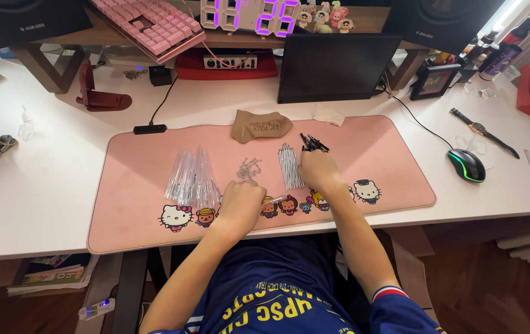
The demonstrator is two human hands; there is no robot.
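We pinched a clear pen barrel [275, 199] in our left hand [241, 201], low on the pink desk mat [141, 210]. Our right hand [316, 168] curled, fingers together, over a pile of thin refills [289, 166], beside small black caps [312, 143]. Clear barrels [191, 179] lay left, small springs [247, 168] between.

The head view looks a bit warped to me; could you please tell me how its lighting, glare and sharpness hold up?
Head view: wide-angle bend curves the desk edge; even, soft light; the clock digits bloom purple; the clear tubes glint; both hands, left and right, stay sharp.
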